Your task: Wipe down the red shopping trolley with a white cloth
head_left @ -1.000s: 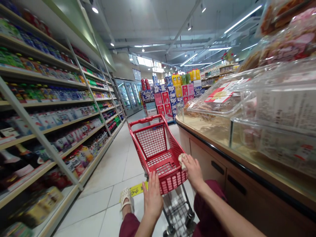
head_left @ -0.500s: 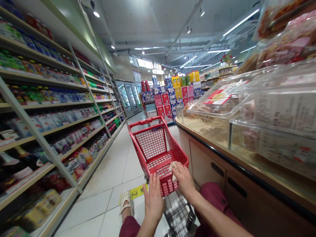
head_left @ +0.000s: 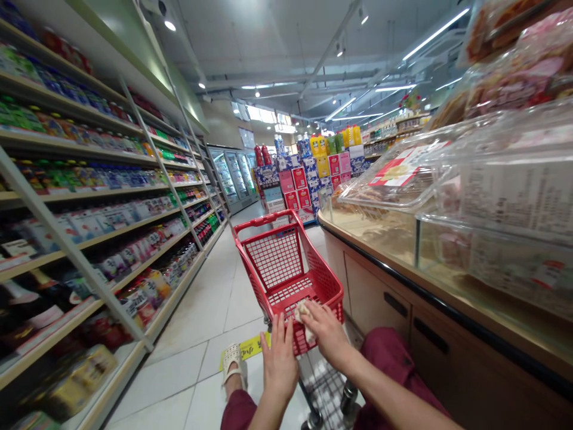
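Note:
A red plastic shopping cart (head_left: 286, 269) stands in the aisle straight ahead of me. My left hand (head_left: 278, 358) lies flat against the near end of its basket, fingers together and pointing up. My right hand (head_left: 326, 332) presses a small crumpled pale cloth (head_left: 301, 310) onto the near rim of the basket, just right of my left hand. Dark red trouser legs and one foot in a pale sandal (head_left: 233, 361) show below the cart.
Long shelves of bottles and packets (head_left: 89, 203) line the left side. A wooden counter with clear covers over baked goods (head_left: 447, 239) runs along the right, close to the cart. Stacked drink cartons (head_left: 308, 173) and fridges (head_left: 233, 173) stand at the aisle's far end.
My right hand has slid the cloth leftward along the cart's near rim, from the right corner towards the middle. The left hand has stayed on the basket end.

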`<act>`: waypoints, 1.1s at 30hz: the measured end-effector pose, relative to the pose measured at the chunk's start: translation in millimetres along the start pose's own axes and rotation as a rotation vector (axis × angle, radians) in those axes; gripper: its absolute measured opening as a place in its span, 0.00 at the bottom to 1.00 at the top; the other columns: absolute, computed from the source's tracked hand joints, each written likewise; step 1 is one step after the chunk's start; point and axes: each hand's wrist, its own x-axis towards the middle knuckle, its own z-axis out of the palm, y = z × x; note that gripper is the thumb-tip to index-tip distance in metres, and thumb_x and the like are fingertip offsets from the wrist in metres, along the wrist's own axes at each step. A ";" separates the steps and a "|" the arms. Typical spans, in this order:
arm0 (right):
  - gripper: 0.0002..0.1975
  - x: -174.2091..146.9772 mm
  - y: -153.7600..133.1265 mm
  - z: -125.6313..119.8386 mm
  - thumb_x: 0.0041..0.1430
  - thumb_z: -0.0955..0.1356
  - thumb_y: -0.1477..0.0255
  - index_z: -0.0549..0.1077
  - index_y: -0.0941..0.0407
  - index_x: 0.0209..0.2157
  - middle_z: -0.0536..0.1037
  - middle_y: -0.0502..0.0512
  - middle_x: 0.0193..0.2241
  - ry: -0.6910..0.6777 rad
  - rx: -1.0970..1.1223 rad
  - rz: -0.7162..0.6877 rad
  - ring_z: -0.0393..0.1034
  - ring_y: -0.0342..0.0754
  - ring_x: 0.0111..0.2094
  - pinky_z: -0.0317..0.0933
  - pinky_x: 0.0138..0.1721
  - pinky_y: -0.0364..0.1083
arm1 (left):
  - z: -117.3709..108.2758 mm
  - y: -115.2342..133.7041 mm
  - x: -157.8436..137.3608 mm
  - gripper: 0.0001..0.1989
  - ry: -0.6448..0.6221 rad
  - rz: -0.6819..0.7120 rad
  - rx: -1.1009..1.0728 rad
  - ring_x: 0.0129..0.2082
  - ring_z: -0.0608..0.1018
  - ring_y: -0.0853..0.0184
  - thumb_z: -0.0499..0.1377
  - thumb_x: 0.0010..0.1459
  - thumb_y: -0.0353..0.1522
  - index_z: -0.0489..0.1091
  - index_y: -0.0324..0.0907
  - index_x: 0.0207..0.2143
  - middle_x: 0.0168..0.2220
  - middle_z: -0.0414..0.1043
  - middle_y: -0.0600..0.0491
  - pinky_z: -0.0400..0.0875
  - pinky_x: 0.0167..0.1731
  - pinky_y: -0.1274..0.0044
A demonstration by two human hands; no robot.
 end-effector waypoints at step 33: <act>0.23 -2.4 -2.4 0.1 0.51 0.59 0.84 0.67 0.53 0.48 0.61 0.56 0.54 0.037 -0.021 0.028 0.51 0.48 0.56 0.49 0.53 0.52 | -6.4 1.9 -2.8 0.36 -0.024 -0.009 0.022 0.60 0.44 0.63 0.43 0.45 0.18 0.43 0.42 0.58 0.61 0.37 0.49 0.41 0.55 0.57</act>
